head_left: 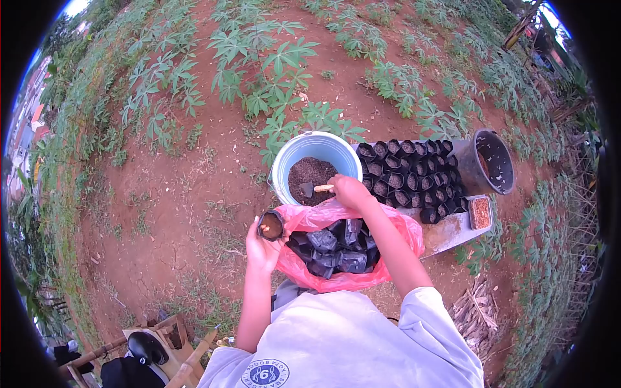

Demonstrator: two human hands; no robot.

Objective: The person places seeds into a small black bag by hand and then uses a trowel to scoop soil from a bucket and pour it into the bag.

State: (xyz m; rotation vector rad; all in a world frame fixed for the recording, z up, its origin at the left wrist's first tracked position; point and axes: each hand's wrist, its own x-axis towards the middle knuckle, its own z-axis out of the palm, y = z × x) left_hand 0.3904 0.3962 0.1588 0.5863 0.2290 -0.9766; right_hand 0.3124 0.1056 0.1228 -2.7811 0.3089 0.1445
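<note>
My left hand [262, 246] is closed around a small black planting bag [270, 226], its mouth open and facing up. The inside looks brown, and some pale bits show at its edge, perhaps my fingertips. My right hand [349, 191] grips the light handle of a small trowel [314, 189] over the bucket. The trowel's dark blade points down at the dark soil [309, 171] inside the light blue bucket [280, 174]. Below both hands, a pink plastic bag [401, 234] holds many folded black planting bags [336, 249].
Right of the bucket, rows of soil-filled black planting bags [407, 171] stand on a board [446, 234]. A dark bucket [501, 155] and a small tub of orange-brown grains [480, 212] sit at its right end. Leafy plants [259, 77] grow ahead; a wooden frame [184, 349] lies lower left.
</note>
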